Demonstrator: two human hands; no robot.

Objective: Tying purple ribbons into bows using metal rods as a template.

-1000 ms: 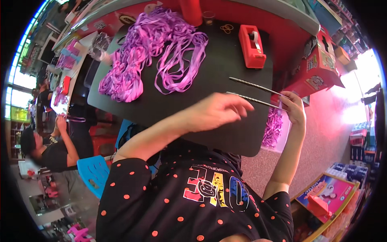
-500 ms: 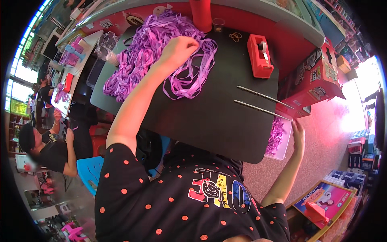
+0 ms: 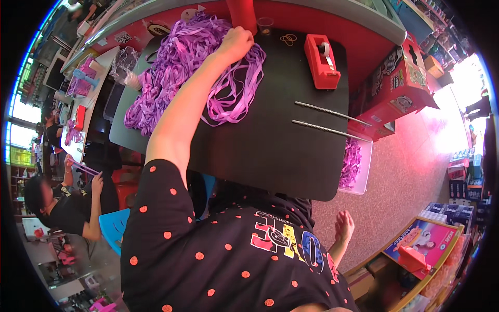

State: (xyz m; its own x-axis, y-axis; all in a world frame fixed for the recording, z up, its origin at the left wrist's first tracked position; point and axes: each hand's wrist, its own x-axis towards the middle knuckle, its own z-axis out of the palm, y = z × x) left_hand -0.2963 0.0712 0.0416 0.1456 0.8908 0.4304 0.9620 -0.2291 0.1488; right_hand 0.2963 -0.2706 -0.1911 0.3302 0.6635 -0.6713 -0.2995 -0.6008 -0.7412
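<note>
A large heap of purple ribbon [image 3: 174, 67] covers the far left of the dark table [image 3: 260, 151], with loose loops trailing to its right. My left hand [image 3: 236, 44] reaches over the heap to its far right edge. Its fingers are curled closed at the top of the loops, on ribbon; the fingertips are partly hidden. My right hand [image 3: 344, 226] is in the air off the near right corner of the table, by my body. Its fingers point up, loosely bent, and nothing shows in them. Two twisted metal rods [image 3: 325, 128] lie parallel, jutting past the table's right edge.
A red tape dispenser [image 3: 322, 62], rubber bands [image 3: 288, 39] and a small clear cup [image 3: 265, 26] sit at the back. Below the right edge is a clear bin [image 3: 358, 191] of cut purple ribbon. A red carton [image 3: 395, 93] stands beyond. At left, a co-worker [image 3: 73, 200] stretches ribbon.
My right hand has drawn back from the rod ends toward my body. My left hand remains at the ribbon loops, slightly farther up and left in view. The whole view has shifted a little.
</note>
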